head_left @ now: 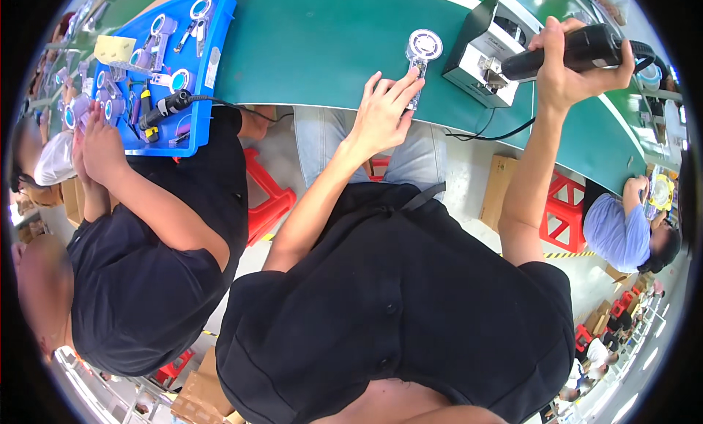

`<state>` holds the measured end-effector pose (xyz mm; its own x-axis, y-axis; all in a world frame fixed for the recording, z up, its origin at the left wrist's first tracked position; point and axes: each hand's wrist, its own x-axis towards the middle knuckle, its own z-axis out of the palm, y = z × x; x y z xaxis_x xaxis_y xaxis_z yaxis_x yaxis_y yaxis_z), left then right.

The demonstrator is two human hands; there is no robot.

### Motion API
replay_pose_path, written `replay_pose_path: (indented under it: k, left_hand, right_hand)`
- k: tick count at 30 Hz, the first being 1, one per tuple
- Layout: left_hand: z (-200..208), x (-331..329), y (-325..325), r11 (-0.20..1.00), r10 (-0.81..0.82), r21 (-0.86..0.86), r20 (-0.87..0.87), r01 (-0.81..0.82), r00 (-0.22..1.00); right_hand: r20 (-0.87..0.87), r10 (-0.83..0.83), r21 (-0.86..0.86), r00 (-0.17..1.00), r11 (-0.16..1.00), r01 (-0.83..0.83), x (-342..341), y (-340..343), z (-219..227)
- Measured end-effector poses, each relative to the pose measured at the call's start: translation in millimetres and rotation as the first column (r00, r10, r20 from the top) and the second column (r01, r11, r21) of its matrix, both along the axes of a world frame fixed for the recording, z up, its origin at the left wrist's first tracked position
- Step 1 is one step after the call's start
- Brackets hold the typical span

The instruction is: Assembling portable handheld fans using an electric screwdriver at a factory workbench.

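Observation:
On the green table (307, 50) lies a small handheld fan (425, 46) with a round white ringed head and its handle's inner parts exposed. My left hand (384, 113) has its fingers closed on that handle, covering part of it. Raised at the right, my right hand (575, 80) grips a black electric screwdriver (567, 54), whose cable runs off to the right. The screwdriver's front end points left, at the opening of a black-and-white box-shaped screw feeder (480, 61). Whether its tip touches anything inside, I cannot tell.
At the left a blue tray (223, 54) holds several similar fans and another corded screwdriver (165, 109). A co-worker's hands (99, 142) are at its near edge. Red stools (267, 197) and a cardboard box (499, 190) stand below the table. A loose black cable (505, 135) hangs by the table edge.

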<state>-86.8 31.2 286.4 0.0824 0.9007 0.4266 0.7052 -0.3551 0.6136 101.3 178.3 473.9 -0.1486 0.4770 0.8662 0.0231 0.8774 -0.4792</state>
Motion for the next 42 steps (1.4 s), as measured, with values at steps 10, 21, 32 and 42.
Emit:
replay_pose_path:
  k: [10,21,32,42]
  left_hand:
    - [-1.4,4.0,2.5,0.999,-0.020,0.028,0.034,0.019,0.999]
    - [-0.5,2.1,1.5,1.000,-0.003,0.014,0.032,0.003,0.999]
    - [1.8,4.7,0.1,1.000,-0.002,0.018,0.024,0.001,1.000]
    - [3.7,2.6,-0.5,1.000,-0.001,0.029,0.040,0.000,0.999]
  right_hand:
    - [-0.059,-0.001,-0.038,0.998,0.999,-0.001,12.2,7.9,-27.4]
    - [-0.211,0.041,-0.236,0.977,0.967,-0.092,-21.0,-4.7,-41.8]
    - [-0.019,0.169,0.078,0.985,0.983,-0.167,-85.2,6.0,-70.7]
    - [0.058,0.089,0.142,0.994,0.985,-0.096,-93.3,6.4,-74.6]
